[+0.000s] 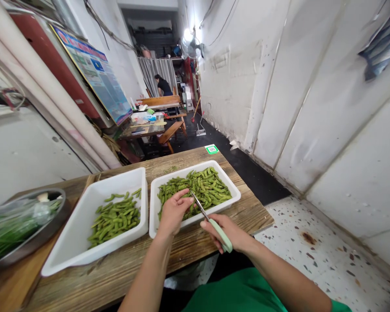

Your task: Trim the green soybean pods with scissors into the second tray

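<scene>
My right hand (225,232) grips a pair of scissors (221,234) with pale green handles, the blades pointing up and left. Close to the blade tips, my left hand (175,210) has its thumb and fingers drawn together in a pinch; what sits between them is too small to make out. Both hands are at the near side of a white tray (154,190) heaped with green soybean pods (211,186). To the left, a second white tray (68,229) holds a smaller pile of pods (117,219).
The trays stand on a wooden table (247,212). A metal basin (56,221) with bagged green vegetables (16,234) is at far left. A green QR card (211,149) lies at the table's far edge. Further back, a person (163,86) bends near benches and a cluttered table (143,128).
</scene>
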A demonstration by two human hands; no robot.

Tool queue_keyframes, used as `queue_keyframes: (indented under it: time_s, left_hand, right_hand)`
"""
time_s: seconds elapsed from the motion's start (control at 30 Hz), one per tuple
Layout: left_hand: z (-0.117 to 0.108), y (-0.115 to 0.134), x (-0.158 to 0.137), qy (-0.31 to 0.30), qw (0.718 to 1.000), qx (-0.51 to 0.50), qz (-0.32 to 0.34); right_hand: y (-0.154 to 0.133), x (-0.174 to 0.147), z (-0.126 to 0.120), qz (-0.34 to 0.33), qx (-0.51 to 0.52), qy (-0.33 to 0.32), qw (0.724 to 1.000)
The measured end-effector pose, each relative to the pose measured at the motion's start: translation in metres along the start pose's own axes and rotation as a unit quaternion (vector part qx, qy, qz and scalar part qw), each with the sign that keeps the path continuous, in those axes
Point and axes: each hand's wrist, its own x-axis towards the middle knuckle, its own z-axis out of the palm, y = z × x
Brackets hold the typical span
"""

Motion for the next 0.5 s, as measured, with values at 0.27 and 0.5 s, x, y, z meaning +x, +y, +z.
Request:
queue_keyframes:
  time_s: [0.27, 0.5]
  left_hand:
    - [-0.018, 0.014, -0.001, 0.043, 0.999, 0.018, 0.0]
    - [-0.057, 0.035, 0.001, 0.168, 0.955, 0.197, 0.143]
  right_hand:
    - [-0.005, 0.0, 0.005, 0.011, 0.016, -0.016, 1.0]
    - [-0.007, 0.0, -0.001, 0.024, 0.067, -0.012, 0.997]
